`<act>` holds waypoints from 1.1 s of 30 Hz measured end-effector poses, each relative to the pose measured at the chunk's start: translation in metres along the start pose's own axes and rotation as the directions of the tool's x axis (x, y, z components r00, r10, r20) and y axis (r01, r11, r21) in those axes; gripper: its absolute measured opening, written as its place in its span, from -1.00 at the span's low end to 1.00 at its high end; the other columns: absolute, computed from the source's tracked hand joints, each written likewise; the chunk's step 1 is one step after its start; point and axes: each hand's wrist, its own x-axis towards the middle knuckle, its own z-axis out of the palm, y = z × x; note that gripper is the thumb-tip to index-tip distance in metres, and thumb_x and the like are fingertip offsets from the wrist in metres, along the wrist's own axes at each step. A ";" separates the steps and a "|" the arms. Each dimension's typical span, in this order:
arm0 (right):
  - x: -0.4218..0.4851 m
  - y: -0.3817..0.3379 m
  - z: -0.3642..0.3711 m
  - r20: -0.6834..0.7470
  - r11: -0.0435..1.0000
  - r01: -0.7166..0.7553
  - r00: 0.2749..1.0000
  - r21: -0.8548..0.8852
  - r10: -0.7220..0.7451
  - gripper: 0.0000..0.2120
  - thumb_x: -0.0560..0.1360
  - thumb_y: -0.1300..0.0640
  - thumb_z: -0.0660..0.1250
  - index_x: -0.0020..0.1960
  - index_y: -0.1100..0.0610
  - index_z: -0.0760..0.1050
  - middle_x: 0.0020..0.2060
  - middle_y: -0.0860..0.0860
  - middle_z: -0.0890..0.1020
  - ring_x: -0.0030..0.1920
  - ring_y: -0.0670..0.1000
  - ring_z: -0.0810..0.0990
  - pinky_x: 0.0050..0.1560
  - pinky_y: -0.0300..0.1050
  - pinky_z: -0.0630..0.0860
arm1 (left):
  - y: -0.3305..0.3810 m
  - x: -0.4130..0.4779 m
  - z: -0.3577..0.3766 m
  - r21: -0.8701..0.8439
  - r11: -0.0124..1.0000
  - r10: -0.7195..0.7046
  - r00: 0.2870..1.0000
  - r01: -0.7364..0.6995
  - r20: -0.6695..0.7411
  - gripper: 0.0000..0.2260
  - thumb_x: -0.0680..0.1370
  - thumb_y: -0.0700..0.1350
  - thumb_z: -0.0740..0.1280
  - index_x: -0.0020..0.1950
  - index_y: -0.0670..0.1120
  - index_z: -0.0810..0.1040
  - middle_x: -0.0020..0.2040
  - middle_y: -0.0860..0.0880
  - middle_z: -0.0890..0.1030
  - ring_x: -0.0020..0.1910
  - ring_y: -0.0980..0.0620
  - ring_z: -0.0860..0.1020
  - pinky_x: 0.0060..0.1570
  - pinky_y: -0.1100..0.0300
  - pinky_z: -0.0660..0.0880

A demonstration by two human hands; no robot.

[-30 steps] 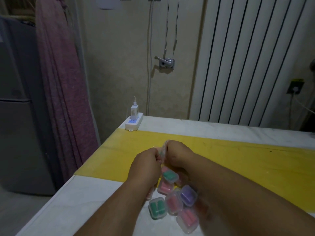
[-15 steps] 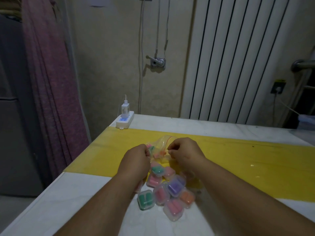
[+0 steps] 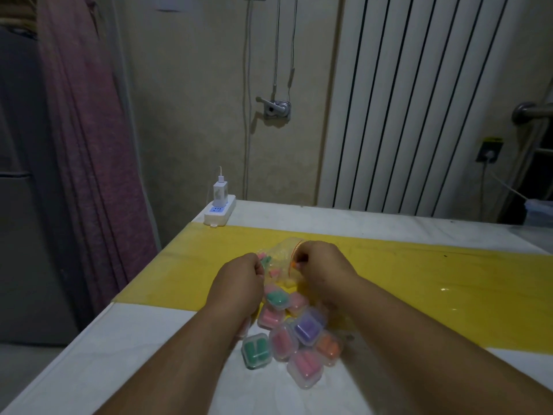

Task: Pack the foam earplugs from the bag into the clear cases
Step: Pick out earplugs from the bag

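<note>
A clear zip bag (image 3: 279, 262) holding pink, green and pale foam earplugs lies on the yellow sheet. My left hand (image 3: 239, 280) pinches the bag's left edge and my right hand (image 3: 321, 266) pinches its red-lined mouth at the right. Just below my hands sits a pile of several small clear cases (image 3: 294, 333) with earplugs inside: green, pink, purple and orange ones. A green-filled case (image 3: 256, 350) lies at the pile's front left. My forearms cover part of the pile.
The white table (image 3: 134, 339) has a yellow sheet (image 3: 419, 280) across it. A white power strip (image 3: 220, 212) with a plugged charger sits at the far left corner. A pink curtain (image 3: 89, 145) hangs left; a ribbed radiator panel (image 3: 419, 100) stands behind.
My hands have drawn apart, spreading the bag between them, so the bag and its earplugs show. The view has shifted slightly.
</note>
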 end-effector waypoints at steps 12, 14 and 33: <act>-0.055 0.020 -0.038 -0.128 0.851 -0.083 0.977 0.518 0.173 -0.79 0.42 0.20 0.49 -0.24 0.09 0.45 -0.39 0.03 0.62 -0.31 0.03 0.66 -0.21 0.00 0.56 | 0.020 -0.013 -0.014 0.239 0.959 0.158 0.987 -0.151 -0.010 -0.82 0.56 -0.03 0.14 -0.03 -0.04 0.52 -0.08 -0.06 0.61 -0.03 -0.11 0.47 -0.07 0.02 0.45; -0.068 0.021 -0.044 -0.091 0.795 -0.072 0.983 0.603 0.158 -0.87 0.45 0.24 0.47 -0.20 0.12 0.53 -0.38 0.06 0.62 -0.34 0.01 0.60 -0.26 -0.07 0.53 | 0.023 -0.013 -0.017 0.338 0.926 0.210 0.973 -0.167 -0.096 -0.81 0.55 -0.02 0.16 -0.04 -0.01 0.55 -0.09 -0.02 0.61 -0.05 -0.09 0.45 -0.10 0.04 0.43; -0.091 0.020 -0.030 0.018 0.550 -0.079 0.993 0.832 0.116 -0.85 0.47 0.27 0.42 -0.16 0.21 0.44 -0.35 0.22 0.64 -0.34 0.11 0.56 -0.18 0.08 0.56 | 0.052 -0.042 -0.013 -0.415 0.881 0.292 0.951 -0.226 0.103 -0.89 0.52 -0.15 0.41 -0.18 0.04 0.60 -0.25 0.11 0.59 -0.29 0.23 0.53 -0.26 0.31 0.51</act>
